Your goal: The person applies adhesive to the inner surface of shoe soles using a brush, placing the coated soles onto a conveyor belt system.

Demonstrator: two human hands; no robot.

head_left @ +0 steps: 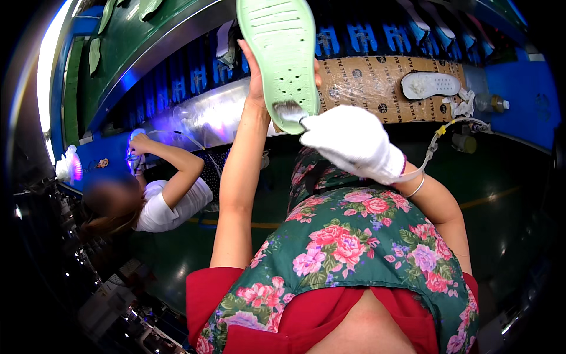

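My bare left hand point(255, 76) is wrapped round a light green shoe sole point(282, 65), with the thumb at its left edge and fingertips showing at its right edge. The sole stands lengthwise, its slotted and dotted face turned toward me. In a white knit glove, my right hand point(349, 141) is closed on a brush point(289, 112). Its dark grey bristles lie against the lower end of the sole. Most of the brush handle is hidden inside the glove.
A workbench covered with printed cardboard point(359, 88) runs ahead. On its right are a white sole point(430, 85), crumpled tissue point(464, 103) and a clear bottle point(492, 103). Green soles point(94, 56) lie on a green belt at upper left. A co-worker point(171, 197) works at left.
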